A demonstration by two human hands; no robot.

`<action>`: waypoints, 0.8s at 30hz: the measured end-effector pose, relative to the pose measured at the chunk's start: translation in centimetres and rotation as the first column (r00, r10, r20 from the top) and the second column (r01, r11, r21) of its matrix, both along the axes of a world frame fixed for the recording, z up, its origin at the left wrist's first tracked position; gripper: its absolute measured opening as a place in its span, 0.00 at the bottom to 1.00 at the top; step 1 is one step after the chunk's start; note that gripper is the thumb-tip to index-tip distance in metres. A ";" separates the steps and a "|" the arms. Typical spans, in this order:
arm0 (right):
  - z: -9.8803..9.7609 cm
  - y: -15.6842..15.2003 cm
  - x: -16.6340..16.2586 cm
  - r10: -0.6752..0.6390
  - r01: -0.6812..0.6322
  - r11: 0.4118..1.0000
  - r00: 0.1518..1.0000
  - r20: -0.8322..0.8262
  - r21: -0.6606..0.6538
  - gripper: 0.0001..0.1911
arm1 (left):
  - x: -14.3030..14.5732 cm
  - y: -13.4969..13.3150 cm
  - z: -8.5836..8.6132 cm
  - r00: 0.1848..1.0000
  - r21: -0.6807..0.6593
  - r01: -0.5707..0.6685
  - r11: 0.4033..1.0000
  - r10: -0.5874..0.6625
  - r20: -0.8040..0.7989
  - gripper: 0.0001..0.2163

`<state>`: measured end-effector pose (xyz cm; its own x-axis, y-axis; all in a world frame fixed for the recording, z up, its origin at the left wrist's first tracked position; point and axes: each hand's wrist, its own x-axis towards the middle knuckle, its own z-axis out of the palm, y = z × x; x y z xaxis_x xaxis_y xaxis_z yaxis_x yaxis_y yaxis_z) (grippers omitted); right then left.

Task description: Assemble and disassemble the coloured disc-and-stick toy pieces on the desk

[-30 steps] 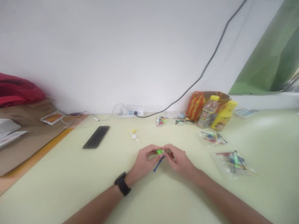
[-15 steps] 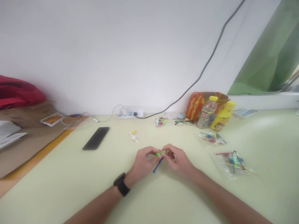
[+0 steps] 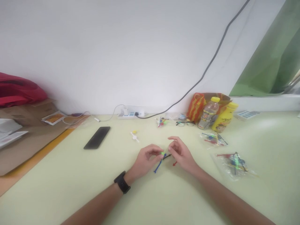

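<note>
My left hand (image 3: 148,157), with a black watch (image 3: 122,182) on its wrist, pinches a small bright green plastic piece (image 3: 162,153) between thumb and fingertips. A thin blue plastic stick (image 3: 158,167) with flared ends slants down just below those fingertips; whether it is joined to the green piece I cannot tell. To the right, my right hand (image 3: 181,155) is apart from the green piece, its index finger stretched out and the other fingers curled near the thumb. Beside and partly under it lie a black stick (image 3: 167,156) and a red piece (image 3: 174,163).
White and yellow small parts (image 3: 134,136) lie beyond my left hand, near a black phone (image 3: 97,137). Bags of coloured parts (image 3: 235,164) lie at the right. Glasses (image 3: 185,123), a clear bottle (image 3: 208,114), a yellow bottle (image 3: 225,117) and a power strip (image 3: 127,116) stand along the wall.
My right hand has drawn off the green piece to the right, and its index finger has lifted. The black and red pieces now show. My left hand keeps its pinch.
</note>
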<state>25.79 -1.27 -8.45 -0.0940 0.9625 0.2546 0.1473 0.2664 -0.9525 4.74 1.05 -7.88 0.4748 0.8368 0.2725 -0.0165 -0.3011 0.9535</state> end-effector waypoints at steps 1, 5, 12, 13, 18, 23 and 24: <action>0.0 0.0 0.1 -0.010 0.010 1.000 1.000 0.001 0.011 0.21 | 0.0 0.1 0.0 1.000 -0.044 0.001 0.999 0.000 0.018 0.11; 0.2 -0.3 0.1 -0.006 0.005 1.000 0.999 0.041 0.029 0.28 | -0.2 0.3 -0.1 0.998 -0.183 -0.013 0.983 0.025 0.060 0.12; 0.0 -0.6 0.0 0.090 -0.091 0.996 0.989 0.117 0.004 0.23 | -0.3 0.5 -0.4 0.995 -0.232 -0.014 0.973 0.037 0.095 0.13; 0.0 -0.5 0.1 0.104 -0.101 0.994 0.988 0.117 -0.034 0.29 | -0.3 0.5 -0.5 0.994 -0.237 -0.013 0.971 0.038 0.098 0.13; 0.7 -0.2 0.3 0.089 -0.085 0.995 0.992 0.093 -0.052 0.31 | -0.3 0.5 -0.5 0.995 -0.242 -0.028 0.970 0.050 0.086 0.13; 0.9 -0.5 -0.3 0.168 -0.156 0.974 0.984 0.061 -0.165 0.24 | -0.2 0.2 -0.4 0.994 -0.220 0.031 0.975 -0.008 0.106 0.12; 0.8 -0.5 -0.5 0.183 -0.170 0.971 0.981 0.065 -0.171 0.24 | -0.2 0.2 -0.4 0.995 -0.204 0.039 0.978 -0.018 0.103 0.11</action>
